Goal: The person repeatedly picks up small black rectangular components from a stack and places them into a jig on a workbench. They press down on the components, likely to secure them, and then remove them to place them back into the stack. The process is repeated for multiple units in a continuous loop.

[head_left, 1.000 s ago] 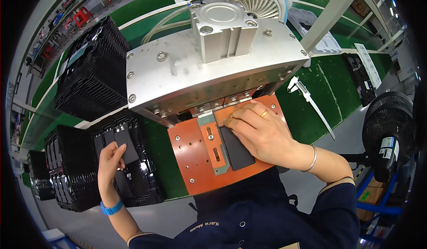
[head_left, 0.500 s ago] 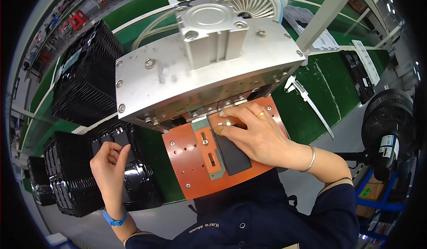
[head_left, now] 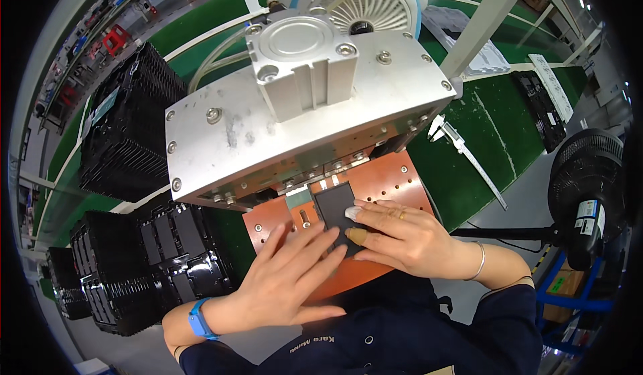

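Both hands [head_left: 278, 284] [head_left: 418, 244] palm-down, left fingers [head_left: 311, 244] spread

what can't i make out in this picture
In the head view:
Dark flat piece: lower end, partly covered by the left hand and right hand.
Orange plate: lower left corner, behind the left hand; rear edge, under the silver housing.
White fan: top, cut off by the upper edge.

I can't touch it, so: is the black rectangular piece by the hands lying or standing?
Lying down: the thin black rectangular piece shows its broad face upward on the orange plate.
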A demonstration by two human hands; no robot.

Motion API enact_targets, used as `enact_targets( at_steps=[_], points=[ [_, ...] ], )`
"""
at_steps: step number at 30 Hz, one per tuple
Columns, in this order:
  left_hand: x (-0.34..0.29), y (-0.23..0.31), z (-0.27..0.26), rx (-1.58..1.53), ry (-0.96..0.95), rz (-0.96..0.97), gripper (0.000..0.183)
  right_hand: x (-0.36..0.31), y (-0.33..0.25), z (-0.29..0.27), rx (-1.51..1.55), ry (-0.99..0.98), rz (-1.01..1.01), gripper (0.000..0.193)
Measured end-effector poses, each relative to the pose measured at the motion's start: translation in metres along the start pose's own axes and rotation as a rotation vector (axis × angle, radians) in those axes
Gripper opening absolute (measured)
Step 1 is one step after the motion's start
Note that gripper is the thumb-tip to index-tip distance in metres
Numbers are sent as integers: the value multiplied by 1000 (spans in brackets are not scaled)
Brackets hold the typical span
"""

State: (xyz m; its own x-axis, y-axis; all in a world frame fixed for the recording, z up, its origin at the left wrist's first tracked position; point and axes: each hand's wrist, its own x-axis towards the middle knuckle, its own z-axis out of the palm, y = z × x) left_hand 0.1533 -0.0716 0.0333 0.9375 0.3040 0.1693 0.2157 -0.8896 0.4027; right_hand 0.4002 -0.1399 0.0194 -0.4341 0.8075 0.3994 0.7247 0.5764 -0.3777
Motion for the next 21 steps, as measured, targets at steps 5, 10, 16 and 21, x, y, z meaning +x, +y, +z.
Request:
enact_targets(
  at_steps=[5,10,16,21],
  points=[
    [10,-18,3,35,-34,-12,81,11,8,2,-14,8,-9,35],
    [10,-19,6,-3,-22,-16,77,13,7,-1,-12,-12,-6,34],
    [9,-19,6,-10,-18,-14,73,14,-7,-1,-13,-49,68,26],
    [10,-21,7,-57,13,-9,63,20,-20,-14,426,-166,285,32]
  ],
)
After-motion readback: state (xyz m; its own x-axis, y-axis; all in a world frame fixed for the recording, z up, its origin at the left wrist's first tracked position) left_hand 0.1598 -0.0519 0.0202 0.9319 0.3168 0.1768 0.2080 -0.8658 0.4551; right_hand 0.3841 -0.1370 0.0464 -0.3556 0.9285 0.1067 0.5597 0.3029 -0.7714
